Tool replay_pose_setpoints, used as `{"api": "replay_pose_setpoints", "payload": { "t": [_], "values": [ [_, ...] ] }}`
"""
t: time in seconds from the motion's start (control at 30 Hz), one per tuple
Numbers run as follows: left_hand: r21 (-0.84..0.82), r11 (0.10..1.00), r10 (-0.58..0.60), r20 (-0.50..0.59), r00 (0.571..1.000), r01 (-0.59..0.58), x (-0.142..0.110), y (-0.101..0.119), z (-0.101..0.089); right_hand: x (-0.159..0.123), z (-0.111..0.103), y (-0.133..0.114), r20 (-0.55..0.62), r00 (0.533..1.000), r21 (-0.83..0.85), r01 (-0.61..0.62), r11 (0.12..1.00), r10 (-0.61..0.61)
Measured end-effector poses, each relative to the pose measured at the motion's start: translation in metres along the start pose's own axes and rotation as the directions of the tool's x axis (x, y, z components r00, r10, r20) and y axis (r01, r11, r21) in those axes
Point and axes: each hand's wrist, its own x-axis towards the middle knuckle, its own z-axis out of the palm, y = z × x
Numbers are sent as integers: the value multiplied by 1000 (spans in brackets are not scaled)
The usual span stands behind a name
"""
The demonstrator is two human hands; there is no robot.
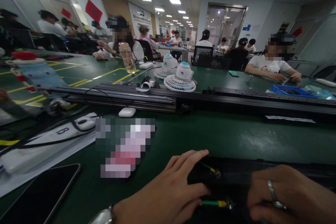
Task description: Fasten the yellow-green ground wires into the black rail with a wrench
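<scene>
Indoors, green tables (220,136) fill the office.

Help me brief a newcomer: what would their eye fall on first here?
Probably the two white fans with blue tops, mid-picture just beyond the long dark rails. Next, in the foreground, the left hand and ringed right hand, at a dark piece with green-and-yellow wires.

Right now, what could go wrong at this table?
The left hand is right beside the lower green-yellow wire; its fingers might snag it. The right hand wears a ring that could scratch the black part. The black cable looping over the white unit might drag it if pulled.
</scene>
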Motion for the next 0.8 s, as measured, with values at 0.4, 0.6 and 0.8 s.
{"api": "replay_pose_setpoints", "payload": {
  "t": [0.4,0.6,0.8],
  "values": [
    [-12,1000,15,-36,999,-15,-2,0,1,0,3,-8,-209,954,48,-208,977,213],
    [-5,1000,9,-11,1000,-9,-2,2,-1,-1,11,-9,-222,956,9,-195,981,192],
    [-16,1000,22,-42,999,-22,0,2,-1,-2,15,-9,-234,956,56,-171,984,179]
  ]
}}
